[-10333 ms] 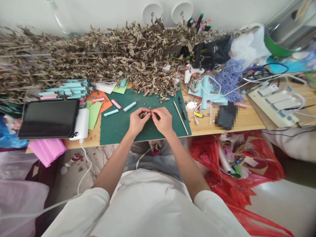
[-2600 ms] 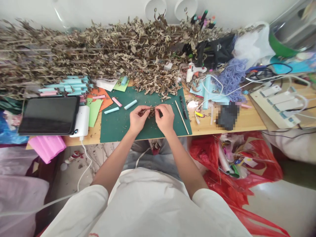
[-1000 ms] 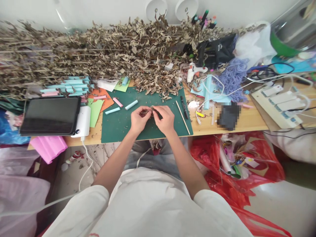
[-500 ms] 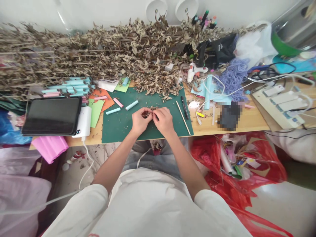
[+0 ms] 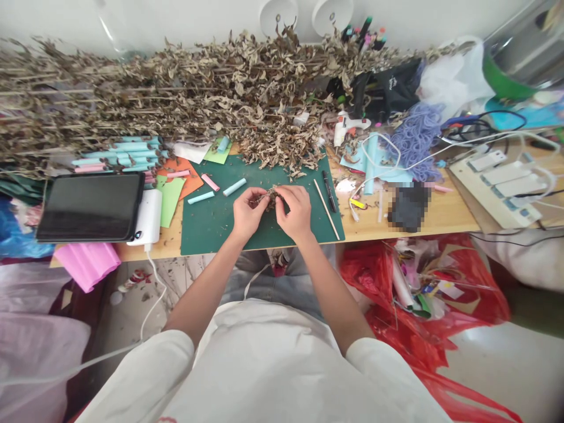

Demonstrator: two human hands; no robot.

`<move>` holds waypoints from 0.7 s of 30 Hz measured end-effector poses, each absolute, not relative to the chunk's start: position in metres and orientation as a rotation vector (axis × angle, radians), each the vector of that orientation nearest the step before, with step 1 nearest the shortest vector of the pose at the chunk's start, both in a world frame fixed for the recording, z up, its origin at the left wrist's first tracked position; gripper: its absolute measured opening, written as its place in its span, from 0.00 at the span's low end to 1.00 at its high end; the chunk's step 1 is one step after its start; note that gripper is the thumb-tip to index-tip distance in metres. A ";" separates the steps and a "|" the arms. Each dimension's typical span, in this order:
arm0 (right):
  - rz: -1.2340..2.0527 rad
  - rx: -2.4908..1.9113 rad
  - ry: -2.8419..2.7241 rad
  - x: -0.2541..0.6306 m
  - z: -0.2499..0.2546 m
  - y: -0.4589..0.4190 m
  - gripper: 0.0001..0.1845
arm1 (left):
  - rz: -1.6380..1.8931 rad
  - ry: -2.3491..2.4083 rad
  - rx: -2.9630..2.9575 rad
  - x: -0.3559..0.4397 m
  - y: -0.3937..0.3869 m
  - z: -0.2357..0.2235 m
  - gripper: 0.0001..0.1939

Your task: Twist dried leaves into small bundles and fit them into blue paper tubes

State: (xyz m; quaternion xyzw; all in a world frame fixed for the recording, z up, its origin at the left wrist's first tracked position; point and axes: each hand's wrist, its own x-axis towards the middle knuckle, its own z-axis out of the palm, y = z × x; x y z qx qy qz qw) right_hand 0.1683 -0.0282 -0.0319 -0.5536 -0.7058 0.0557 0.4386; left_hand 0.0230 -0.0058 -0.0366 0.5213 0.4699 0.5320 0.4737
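Note:
Both my hands meet over the green cutting mat (image 5: 211, 229), pinching dried leaves (image 5: 272, 197) between them. My left hand (image 5: 247, 212) is closed on the leaves from the left, thumb against fingertips. From the right, my right hand (image 5: 294, 211) pinches the same small brown clump. Part of the clump is hidden behind the fingers. Left of my hands, a blue paper roll (image 5: 234, 187), another blue roll (image 5: 201, 198) and a pink roll (image 5: 210, 182) lie on the mat. On its right side are a thin wooden stick (image 5: 326, 210) and a black pen (image 5: 328, 191).
A big heap of dried leafy stalks (image 5: 220, 88) fills the back. Stacked paper rolls (image 5: 132, 155), a tablet (image 5: 90, 207) and a white power bank (image 5: 146, 217) stand left. Rightward are a glue gun (image 5: 348, 127), purple yarn (image 5: 416, 141), a power strip (image 5: 497, 185) and a red bag (image 5: 365, 276).
My fingers keep working at the clump of dried leaves. Since half a second ago the fingertips have drawn slightly apart, and more of the leaves shows. Other things stay put.

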 end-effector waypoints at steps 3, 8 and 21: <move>0.175 -1.318 -1.775 0.168 -0.032 -0.028 0.13 | 1.282 1.100 1.264 0.023 -0.006 -0.036 0.10; 0.218 -1.273 -1.732 0.168 -0.034 -0.026 0.09 | 1.234 1.096 1.259 0.023 -0.007 -0.034 0.10; -0.126 -1.396 -1.892 0.160 -0.037 -0.030 0.10 | 1.170 1.285 1.483 0.027 -0.008 -0.029 0.04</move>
